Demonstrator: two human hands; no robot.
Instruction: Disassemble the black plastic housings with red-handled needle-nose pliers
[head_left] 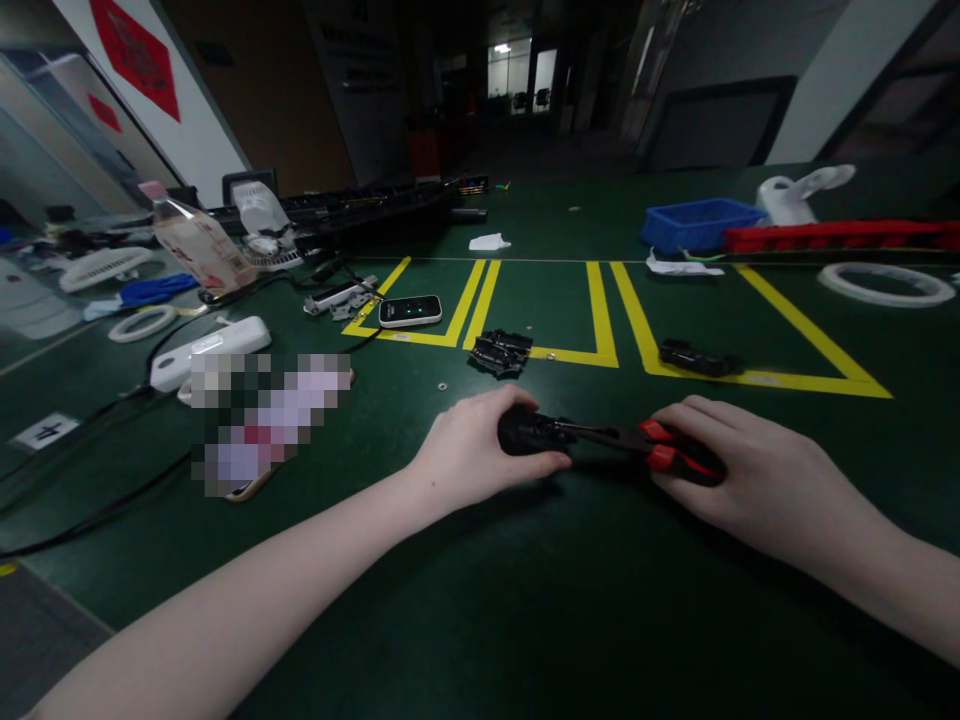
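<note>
The left hand (476,445) holds a small black part (519,432) just above or on the green table (600,620); I cannot tell which. Its thumb is on the near side and its fingers bend around the far side, so the part sits snug between them. The right hand (750,465) is wrapped around the red and black pliers (661,459). Its fingers curl over the handles, and the handles look a little bit apart. The long, thin nose of the pliers points at the left hand and reaches the end of the black part. I cannot tell if the nose is squeezing it or only touching it. The part and the pliers make almost one line between the two hands. Just past the left hand lies a little pile of black pieces (501,353), at the yellow tape (604,315). Another black piece (697,358) lies past the right hand, by the tape too. A tiny ring (442,386) sits near the left hand.
</note>
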